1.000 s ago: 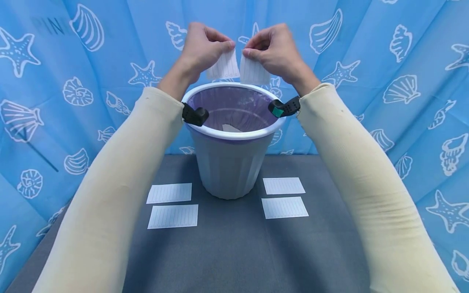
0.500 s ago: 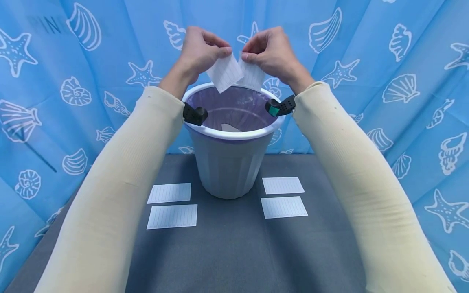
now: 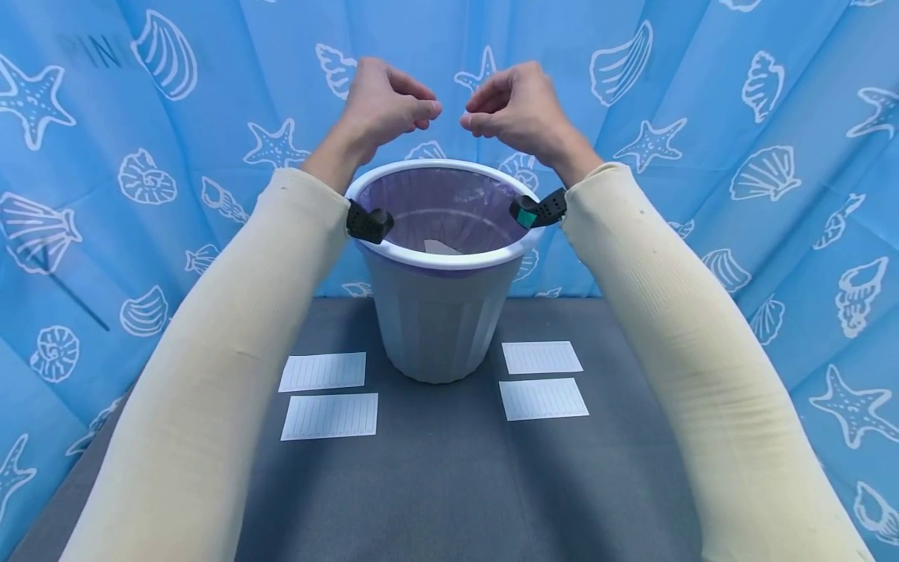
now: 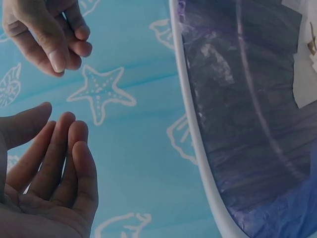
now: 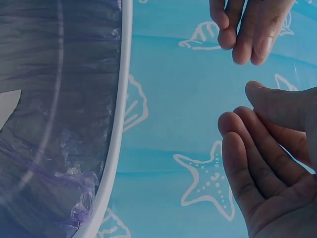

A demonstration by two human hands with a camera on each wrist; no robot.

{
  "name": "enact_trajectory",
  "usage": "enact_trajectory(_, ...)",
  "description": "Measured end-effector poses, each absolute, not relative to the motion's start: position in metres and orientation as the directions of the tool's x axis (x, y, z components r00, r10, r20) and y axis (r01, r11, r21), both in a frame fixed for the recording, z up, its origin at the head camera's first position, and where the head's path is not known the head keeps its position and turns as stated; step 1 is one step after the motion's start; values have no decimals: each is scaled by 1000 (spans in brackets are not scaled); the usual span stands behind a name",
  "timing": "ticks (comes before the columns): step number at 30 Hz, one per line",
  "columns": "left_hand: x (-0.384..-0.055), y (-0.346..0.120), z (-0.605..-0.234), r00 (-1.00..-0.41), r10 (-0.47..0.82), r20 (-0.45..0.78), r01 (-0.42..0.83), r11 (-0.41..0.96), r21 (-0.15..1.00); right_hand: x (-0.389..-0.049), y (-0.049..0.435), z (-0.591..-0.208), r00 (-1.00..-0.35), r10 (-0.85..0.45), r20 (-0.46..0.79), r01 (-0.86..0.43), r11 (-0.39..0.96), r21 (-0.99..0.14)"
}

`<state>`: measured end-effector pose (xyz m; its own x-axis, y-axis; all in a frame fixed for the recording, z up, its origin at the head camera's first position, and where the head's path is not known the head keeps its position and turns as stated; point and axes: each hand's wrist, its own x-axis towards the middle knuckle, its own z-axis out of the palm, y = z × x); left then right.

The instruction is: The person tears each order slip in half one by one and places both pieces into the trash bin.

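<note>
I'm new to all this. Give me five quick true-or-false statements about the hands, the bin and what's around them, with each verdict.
1. Two white, lined, rectangular paper slips lie by the person's left arm, and two more on the right. True.
2. The left hand and right hand grip the white rim of the round, light grey bin. False: both are raised clear of it, holding nothing.
3. A thin purple bag lines the bin. True.
4. The blue curtain is printed with green leaves. False: it shows white seashells and starfish.
5. At least one pale piece lies inside the bin. True.
</note>
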<state>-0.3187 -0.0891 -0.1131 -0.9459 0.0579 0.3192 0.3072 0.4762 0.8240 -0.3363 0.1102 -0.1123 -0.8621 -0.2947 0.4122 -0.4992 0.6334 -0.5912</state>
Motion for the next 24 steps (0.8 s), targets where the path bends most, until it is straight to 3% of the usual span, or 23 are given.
enact_trajectory(17,-299,-106,-124,-926,107,363,373,423,826,-316,130,-128,-836,-346,426,-549,530,-647)
enact_trajectory(24,-278,-112,-131,-905,140,402,424,351,834,-301,135,-143,-793,-387,471,-606,416,-678)
